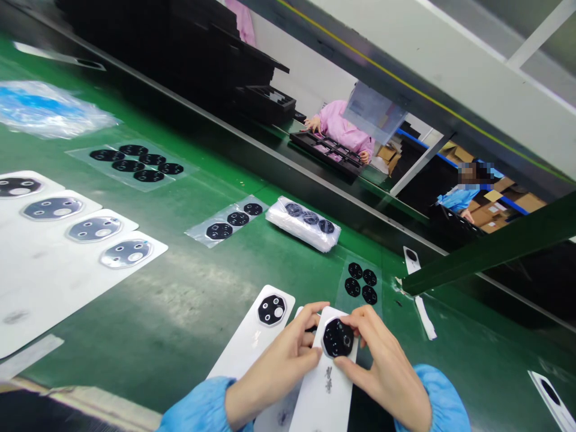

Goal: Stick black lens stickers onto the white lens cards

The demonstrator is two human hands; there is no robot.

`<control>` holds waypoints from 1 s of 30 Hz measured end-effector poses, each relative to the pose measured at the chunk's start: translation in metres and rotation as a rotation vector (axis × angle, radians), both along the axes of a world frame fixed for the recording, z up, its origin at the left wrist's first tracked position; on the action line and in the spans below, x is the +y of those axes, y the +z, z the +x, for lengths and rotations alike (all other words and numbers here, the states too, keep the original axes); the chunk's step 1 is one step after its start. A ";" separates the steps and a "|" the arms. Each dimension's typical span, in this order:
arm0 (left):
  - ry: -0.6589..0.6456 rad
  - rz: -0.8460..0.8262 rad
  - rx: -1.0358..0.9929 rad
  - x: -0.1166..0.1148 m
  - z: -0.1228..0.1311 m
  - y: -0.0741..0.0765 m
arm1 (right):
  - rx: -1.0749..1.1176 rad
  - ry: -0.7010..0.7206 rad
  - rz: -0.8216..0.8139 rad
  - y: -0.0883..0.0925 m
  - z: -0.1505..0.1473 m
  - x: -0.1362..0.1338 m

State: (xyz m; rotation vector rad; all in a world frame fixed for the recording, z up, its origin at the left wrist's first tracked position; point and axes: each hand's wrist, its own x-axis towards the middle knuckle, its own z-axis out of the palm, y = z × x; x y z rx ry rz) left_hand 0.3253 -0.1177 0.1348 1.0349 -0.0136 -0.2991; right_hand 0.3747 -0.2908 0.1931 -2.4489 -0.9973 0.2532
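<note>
Both my hands hold a white phone back cover (324, 384) near the bottom edge of the view. My left hand (279, 369) grips its left side with fingers curled. My right hand (382, 366) pinches at the black round camera lens piece (337, 338) at the cover's top. A second white cover (254, 339) with a black camera piece lies just to the left, partly under my left hand. A clear sheet with several black lens pieces (362, 285) lies just beyond my hands.
On the green bench (180, 312) lie a row of white covers (67, 240) at the left, lens sheets (135, 162) (229, 221), a wrapped bundle (303, 223) and a blue plastic bag (40, 111). Black trays (265, 99) are stacked behind. Other workers (342, 129) (463, 195) sit opposite.
</note>
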 end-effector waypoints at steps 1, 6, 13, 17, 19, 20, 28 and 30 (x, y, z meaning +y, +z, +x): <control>-0.003 0.005 -0.002 0.000 0.000 0.000 | -0.002 -0.001 -0.007 0.000 0.000 0.000; -0.016 0.050 -0.004 0.001 -0.001 0.000 | -0.044 -0.009 -0.044 0.002 0.000 0.002; -0.027 0.129 -0.022 0.002 -0.006 0.004 | -0.126 -0.050 -0.097 -0.001 -0.003 0.007; 0.093 0.242 0.029 -0.003 -0.011 0.003 | -0.192 -0.069 -0.100 -0.006 -0.006 0.008; 0.158 0.275 0.055 -0.007 -0.013 0.001 | -0.226 -0.069 -0.103 -0.008 -0.006 0.008; 0.175 0.286 0.063 -0.009 -0.013 0.000 | -0.243 -0.065 -0.106 -0.008 -0.007 0.009; 0.163 0.365 0.054 -0.011 -0.011 -0.004 | -0.297 -0.049 -0.123 -0.007 -0.007 0.011; 0.163 0.372 0.043 -0.011 -0.011 -0.004 | -0.310 -0.043 -0.115 -0.007 -0.007 0.010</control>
